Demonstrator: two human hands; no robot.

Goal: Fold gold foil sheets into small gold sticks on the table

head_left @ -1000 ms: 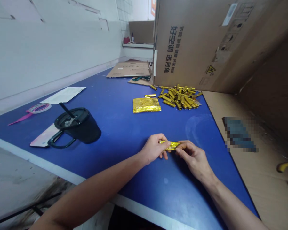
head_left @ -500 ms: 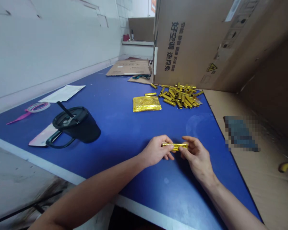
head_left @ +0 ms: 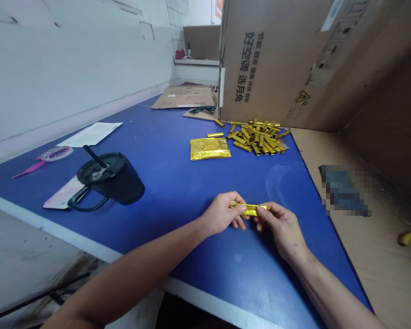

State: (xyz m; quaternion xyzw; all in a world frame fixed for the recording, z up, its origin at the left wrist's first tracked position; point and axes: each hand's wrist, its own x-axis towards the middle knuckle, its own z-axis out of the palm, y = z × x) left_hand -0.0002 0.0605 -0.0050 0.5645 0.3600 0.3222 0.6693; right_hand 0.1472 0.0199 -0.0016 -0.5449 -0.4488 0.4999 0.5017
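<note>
Between my two hands, just above the blue table (head_left: 178, 183), is a narrow folded strip of shiny gold foil (head_left: 251, 210). My left hand (head_left: 224, 212) pinches its left end between thumb and fingers. At the other end, the thumb and fingers of my right hand (head_left: 282, 226) close on the strip. Farther back lies a flat gold foil stack (head_left: 210, 149), with a single gold foil roll (head_left: 215, 135) just behind it. To the right of that is a heap of short gold foil rolls (head_left: 256, 137), several showing open, hollow ends.
A dark lidded mug (head_left: 123, 178) with a straw stands at the left, near a pink-and-white packet (head_left: 63, 194), rolls of tape (head_left: 56, 153) and a white sheet (head_left: 92, 134). A large cardboard box (head_left: 277, 59) rises behind the heap. Flat cardboard (head_left: 185, 97) lies at the back.
My right hand's raised fingers have come down and closed on the right end of the foil strip. My left hand keeps its pinch, almost unmoved.
</note>
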